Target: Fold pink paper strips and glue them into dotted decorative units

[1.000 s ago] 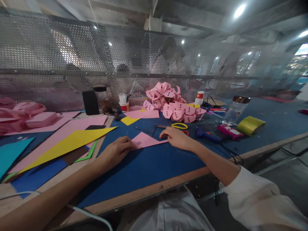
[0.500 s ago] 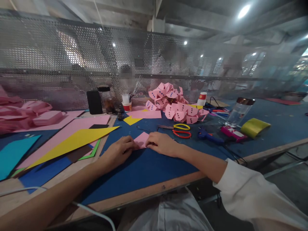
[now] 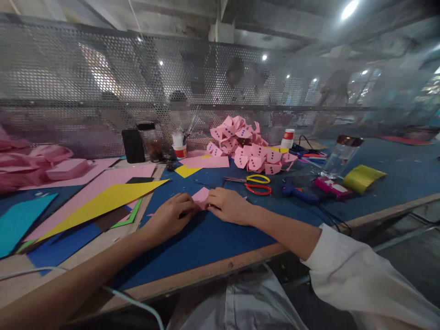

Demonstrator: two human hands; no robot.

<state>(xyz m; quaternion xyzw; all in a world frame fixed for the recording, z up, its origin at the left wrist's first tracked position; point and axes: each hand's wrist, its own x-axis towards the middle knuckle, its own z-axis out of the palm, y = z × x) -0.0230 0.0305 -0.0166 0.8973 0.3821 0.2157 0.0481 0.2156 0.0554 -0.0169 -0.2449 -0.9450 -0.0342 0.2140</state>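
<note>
A small piece of pink paper [image 3: 201,197] lies on the blue table mat [image 3: 192,250] between my two hands. My left hand [image 3: 177,211] has its fingers curled and closed at the paper's left edge. From the right, my right hand [image 3: 228,206] pinches the paper's other edge with thumb and fingers. Most of the paper's ends are covered by my fingers. Just beyond my right hand lie scissors [image 3: 257,189] with one yellow and one red handle loop.
Dotted pink paper shapes [image 3: 254,158] are piled at the back. A blue glue gun [image 3: 300,193], a magenta box [image 3: 332,188] and a clear bottle [image 3: 340,158] stand to the right. Coloured sheets [image 3: 113,201] cover the left; a perforated metal screen [image 3: 137,78] rises behind.
My left hand has shifted slightly right, closer to my right hand, and covers more of the pink paper. The right hand keeps its grip. The whole view has moved a little.
</note>
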